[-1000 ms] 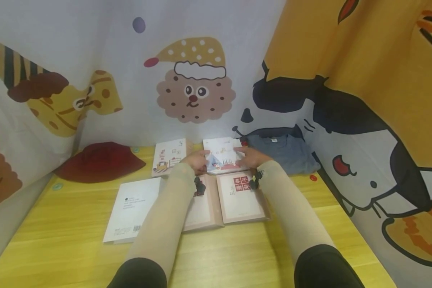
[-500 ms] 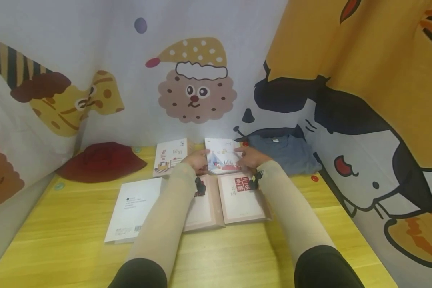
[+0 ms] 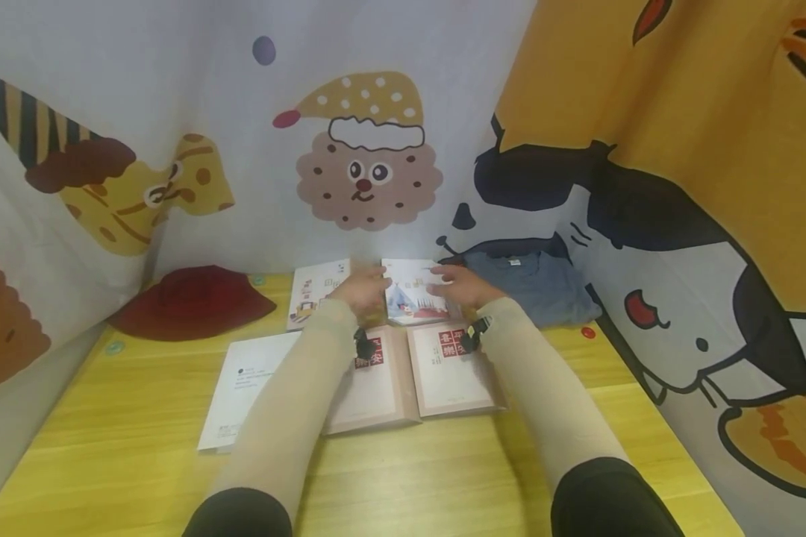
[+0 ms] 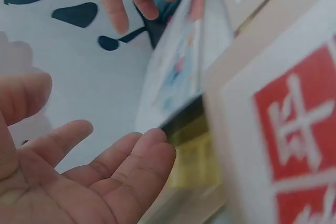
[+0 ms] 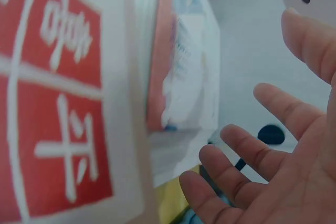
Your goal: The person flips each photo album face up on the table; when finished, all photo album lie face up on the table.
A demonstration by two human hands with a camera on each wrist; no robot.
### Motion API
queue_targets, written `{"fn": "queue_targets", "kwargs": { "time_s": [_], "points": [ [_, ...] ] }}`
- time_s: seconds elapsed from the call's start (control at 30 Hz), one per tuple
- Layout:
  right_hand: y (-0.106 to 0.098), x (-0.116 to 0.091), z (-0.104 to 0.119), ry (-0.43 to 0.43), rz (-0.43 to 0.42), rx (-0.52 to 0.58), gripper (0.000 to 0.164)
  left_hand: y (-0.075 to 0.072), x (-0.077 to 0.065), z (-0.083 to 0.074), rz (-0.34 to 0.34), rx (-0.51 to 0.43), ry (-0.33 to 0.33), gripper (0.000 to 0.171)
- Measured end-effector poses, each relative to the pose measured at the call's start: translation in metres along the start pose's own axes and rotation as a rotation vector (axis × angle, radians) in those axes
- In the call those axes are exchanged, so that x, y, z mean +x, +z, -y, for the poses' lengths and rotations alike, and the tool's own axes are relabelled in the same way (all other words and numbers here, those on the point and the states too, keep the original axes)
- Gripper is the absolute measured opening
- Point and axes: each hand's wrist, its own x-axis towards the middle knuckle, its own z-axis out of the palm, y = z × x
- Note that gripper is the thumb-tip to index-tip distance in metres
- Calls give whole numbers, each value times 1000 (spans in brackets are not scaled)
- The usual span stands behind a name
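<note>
A white book with a blue-and-red picture (image 3: 406,302) lies at the back middle of the table, between both hands. My left hand (image 3: 363,289) is just left of it, fingers spread and holding nothing in the left wrist view. To its right, my right hand (image 3: 466,287) hovers over the book's right edge; the right wrist view shows its fingers apart and nothing in them. Another illustrated book (image 3: 309,298) lies left of my left hand, partly covered by it. Below my wrists lie two pale books with red character squares, a left one (image 3: 376,395) and a right one (image 3: 453,384).
A white book with small print (image 3: 242,380) lies at front left, partly under my left sleeve. A dark red hat (image 3: 191,302) sits at back left, a folded blue-grey shirt (image 3: 533,287) at back right. A printed curtain (image 3: 369,45) hangs behind the yellow wooden table (image 3: 416,477).
Both hands have come off the sides of the back middle book and their fingers have spread. My left hand has shifted slightly left and up. The books stay where they were.
</note>
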Motion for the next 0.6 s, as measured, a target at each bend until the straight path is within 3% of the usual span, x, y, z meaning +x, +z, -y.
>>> {"fn": "queue_targets", "kwargs": {
  "time_s": [0.13, 0.23, 0.43, 0.6],
  "points": [
    [0, -6, 12, -47, 0, -19, 69, -16, -18, -7, 14, -82, 26, 63],
    [1, -11, 19, -86, 8, -18, 69, -32, -26, -4, 6, -112, 45, 63],
    [4, -16, 28, -151, 3, -48, 69, -65, -42, 13, -70, -162, 50, 63],
    [8, -17, 36, -170, -14, -50, 69, -91, -57, 28, -80, -167, 54, 65]
  ]
}}
